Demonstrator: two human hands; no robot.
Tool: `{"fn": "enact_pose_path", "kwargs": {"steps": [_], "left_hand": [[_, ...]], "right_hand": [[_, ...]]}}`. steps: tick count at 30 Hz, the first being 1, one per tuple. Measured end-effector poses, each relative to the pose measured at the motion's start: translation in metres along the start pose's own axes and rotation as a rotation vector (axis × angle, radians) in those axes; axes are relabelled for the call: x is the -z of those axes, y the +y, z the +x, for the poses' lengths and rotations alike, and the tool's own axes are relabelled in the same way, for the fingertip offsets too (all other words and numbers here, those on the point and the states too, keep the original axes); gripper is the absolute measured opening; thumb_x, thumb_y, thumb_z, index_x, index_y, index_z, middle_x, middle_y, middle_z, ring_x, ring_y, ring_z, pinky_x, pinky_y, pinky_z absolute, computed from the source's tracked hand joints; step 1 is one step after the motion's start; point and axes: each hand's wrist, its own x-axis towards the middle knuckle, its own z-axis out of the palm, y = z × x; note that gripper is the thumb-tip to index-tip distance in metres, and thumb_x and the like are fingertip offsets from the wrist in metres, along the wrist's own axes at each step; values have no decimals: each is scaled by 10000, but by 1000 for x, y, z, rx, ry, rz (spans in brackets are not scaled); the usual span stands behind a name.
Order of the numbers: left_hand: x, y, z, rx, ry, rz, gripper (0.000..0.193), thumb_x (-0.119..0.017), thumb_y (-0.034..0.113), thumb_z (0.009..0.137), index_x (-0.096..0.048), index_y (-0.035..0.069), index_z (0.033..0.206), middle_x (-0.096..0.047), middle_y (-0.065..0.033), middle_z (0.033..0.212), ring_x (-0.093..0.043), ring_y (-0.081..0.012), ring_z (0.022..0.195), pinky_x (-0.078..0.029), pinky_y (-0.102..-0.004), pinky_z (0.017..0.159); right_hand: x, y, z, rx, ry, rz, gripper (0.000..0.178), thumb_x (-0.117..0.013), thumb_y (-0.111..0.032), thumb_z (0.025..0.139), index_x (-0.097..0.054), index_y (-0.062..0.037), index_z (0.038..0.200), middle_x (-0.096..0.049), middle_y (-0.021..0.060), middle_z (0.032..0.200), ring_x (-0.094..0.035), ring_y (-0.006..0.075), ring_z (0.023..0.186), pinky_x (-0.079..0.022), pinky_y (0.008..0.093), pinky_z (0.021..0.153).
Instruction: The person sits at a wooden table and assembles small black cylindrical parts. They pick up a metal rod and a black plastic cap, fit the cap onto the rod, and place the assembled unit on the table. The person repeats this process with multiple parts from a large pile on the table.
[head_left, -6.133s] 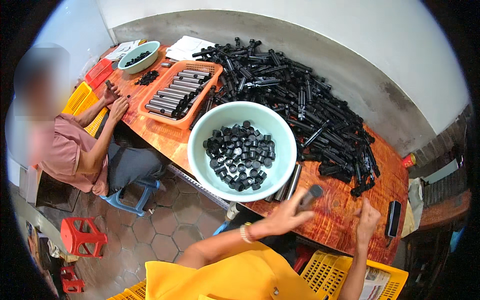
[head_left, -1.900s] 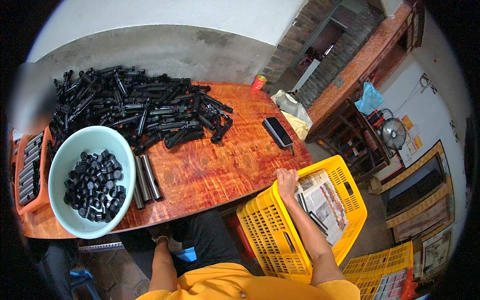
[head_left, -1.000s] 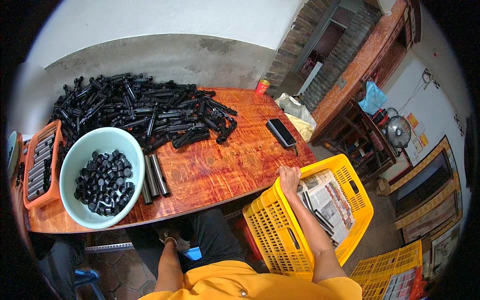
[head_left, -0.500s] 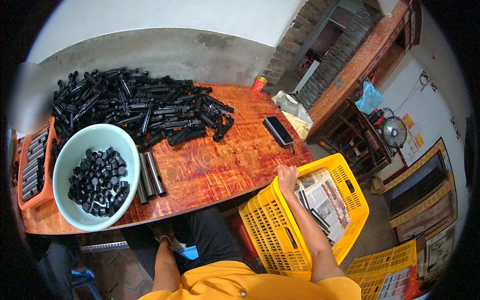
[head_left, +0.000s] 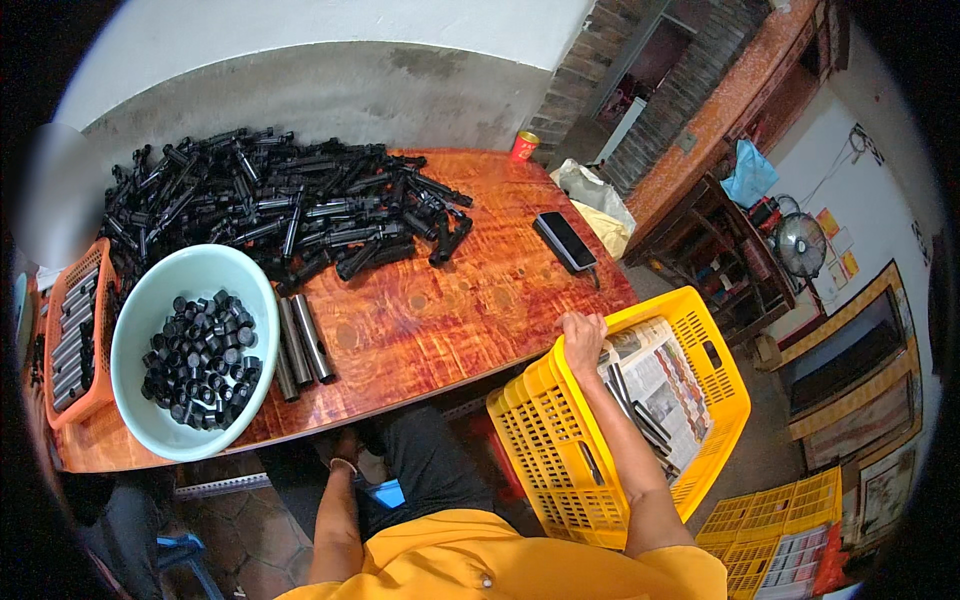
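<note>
My right hand (head_left: 582, 342) is closed over the near-left corner of a yellow plastic crate (head_left: 560, 440), fingers curled on its rim. The crate stands tilted at the right of the table. Newspaper (head_left: 690, 385) lines it, and several dark metal tubes (head_left: 640, 420) lie on that paper, partly behind my forearm. My left hand (head_left: 346, 445) hangs low beside my dark trousers, under the table's front edge. Shadow hides its fingers. Close by is a small blue object (head_left: 386, 493) that I cannot make out.
The wooden table (head_left: 450, 310) bears a heap of black cylindrical parts (head_left: 300, 205), a light-blue basin (head_left: 130, 400) of black caps, three tubes (head_left: 312, 340), an orange basket (head_left: 82, 405) of tubes, a phone-like device (head_left: 564, 241) and a red tin (head_left: 524, 146). More yellow crates (head_left: 770, 520) stand lower right.
The view has shifted slightly. My left hand has come more into sight below the table edge. My right hand stays on the crate rim, and more tubes show inside the crate.
</note>
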Motion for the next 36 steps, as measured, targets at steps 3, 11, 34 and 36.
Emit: {"fn": "enact_pose_path", "kwargs": {"steps": [3, 11, 34, 36], "left_hand": [[-2, -94, 35, 85, 4, -249, 771, -606, 451, 786, -335, 49, 1386, -317, -170, 1438, -290, -337, 1324, -250, -422, 1094], [3, -6, -2, -93, 101, 850, 402, -485, 180, 863, -503, 106, 1258, -548, -132, 1240, -482, -288, 1175, -421, -420, 941], [16, 73, -3, 280, -86, -1341, 129, -636, 246, 856, -605, 147, 933, -594, 11, 737, -553, -135, 632, -445, -200, 533], [13, 55, -2, 226, -79, -1209, 138, -659, 268, 843, -599, 160, 905, -575, 33, 687, -534, -111, 582, -421, -165, 478]], "right_hand": [[-8, -15, 12, 22, -10, 42, 317, -410, -232, 897, -614, -59, 727, -633, 85, 797, -530, 272, 855, -251, 461, 976], [-6, 6, -3, 30, 3, -26, 315, -405, -245, 893, -610, -86, 713, -621, 78, 778, -525, 266, 828, -265, 443, 953], [0, -4, 2, 29, -11, -10, 330, -377, -246, 894, -626, -83, 751, -627, 68, 810, -518, 270, 833, -253, 450, 971], [-1, -1, 2, 15, 2, -4, 338, -376, -248, 900, -632, -87, 751, -627, 67, 804, -521, 266, 842, -247, 448, 977]]}}
